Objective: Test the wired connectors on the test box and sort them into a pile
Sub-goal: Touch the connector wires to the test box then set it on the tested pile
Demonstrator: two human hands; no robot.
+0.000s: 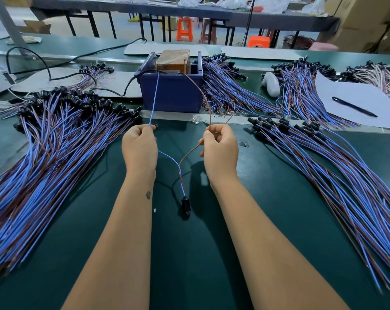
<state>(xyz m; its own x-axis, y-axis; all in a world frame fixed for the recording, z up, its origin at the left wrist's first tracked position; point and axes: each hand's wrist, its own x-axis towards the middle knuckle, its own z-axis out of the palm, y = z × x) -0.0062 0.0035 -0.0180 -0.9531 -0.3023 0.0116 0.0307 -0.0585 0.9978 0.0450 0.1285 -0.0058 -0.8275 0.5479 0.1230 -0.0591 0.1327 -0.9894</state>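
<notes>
- Green matting covers the bench [189, 253], and the widest bare stretch of it runs between and below the two forearms, toward the near edge.
- Beyond the bench stand dark tables [234, 14], orange stools [184, 29] and stacked cardboard cartons [368, 21].
- Left hand [139, 146] pinches the blue wire [153, 101] between thumb and fingertips, the other fingers curled.
- Right hand [221, 146] pinches the brown wire [208, 104] the same way; the two hands are apart, with bare matting between them.
- Both wires run up and away from the hands to the test box [173, 61], which sits in a blue bin [171, 92] straight ahead of the hands, near the raised strip at the far edge of the matting.
- Below the hands the two wires join and end in a black connector [186, 204], lying on the matting between the forearms.
- Outboard of the left hand a large pile of wired connectors [44, 153] fans out close to the left forearm.
- Outboard of the right hand another pile [337, 175] spreads toward the near right corner, leaving a narrower strip beside that forearm.
- Farther off, past the right hand, lie more bundles [234, 90], a white sheet [355, 104] with a black pen [354, 106] on it, and a white object [272, 82].
- Black cable [55, 70] loops across the bench beyond the left hand.
</notes>
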